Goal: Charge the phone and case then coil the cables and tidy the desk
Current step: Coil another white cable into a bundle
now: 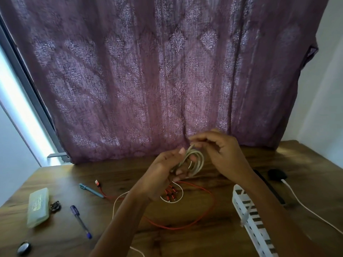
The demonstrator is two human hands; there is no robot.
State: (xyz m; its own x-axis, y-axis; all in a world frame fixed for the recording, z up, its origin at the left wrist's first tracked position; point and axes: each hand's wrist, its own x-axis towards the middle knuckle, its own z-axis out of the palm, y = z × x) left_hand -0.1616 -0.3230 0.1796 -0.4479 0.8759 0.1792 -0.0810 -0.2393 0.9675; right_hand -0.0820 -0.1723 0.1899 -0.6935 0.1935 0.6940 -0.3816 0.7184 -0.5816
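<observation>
Above the middle of the wooden counter [185, 242], before a purple curtain [148, 71]: the white cable [197, 161], gathered into a small coil of several turns and held clear of the surface by both hands. The left hand [163, 175] carries the coil, its fingers [179, 171] curled round the bundled turns with the thumb on top. The right hand [224, 154] meets the top of the coil, its fingers [198, 140] curled and apparently pinching the strand there, though blur prevents a firmer reading. A white tail, seemingly of the same cable, falls to a loop on the counter below.

The red cable [207, 204] lies uncoiled beneath the hands, so the coiling step is judged partly done. To the left lie a green case [38, 206], a teal pen [91, 191] and a blue pen [81, 222]. To the right are a white basket [256, 232] and a black plug [277, 174].

Handling, as judged: the cable is light, limp and smooth-jacketed, yet springy enough for its turns to open if released. Hold is best taken across all turns at one point, with the free strand fed through a light pinch. The connector end should not be pulled.
</observation>
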